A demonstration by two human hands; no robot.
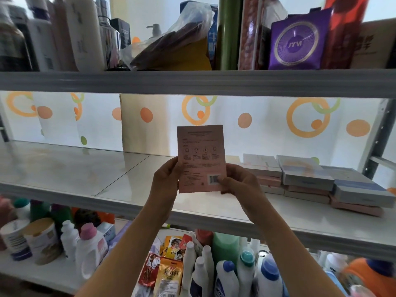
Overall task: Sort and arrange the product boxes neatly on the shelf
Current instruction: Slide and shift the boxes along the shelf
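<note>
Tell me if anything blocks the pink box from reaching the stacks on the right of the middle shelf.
Nothing visible does. Both hands hold the pink box upright above the shelf; only bare surface separates it from the stacked boxes.

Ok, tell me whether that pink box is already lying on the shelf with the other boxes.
No: both the left hand and the right hand hold the pink box upright in the air, left of the stacked boxes.

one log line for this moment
left hand: holds pink box | right hand: holds same | box: upright, above shelf | stacks: right
</note>
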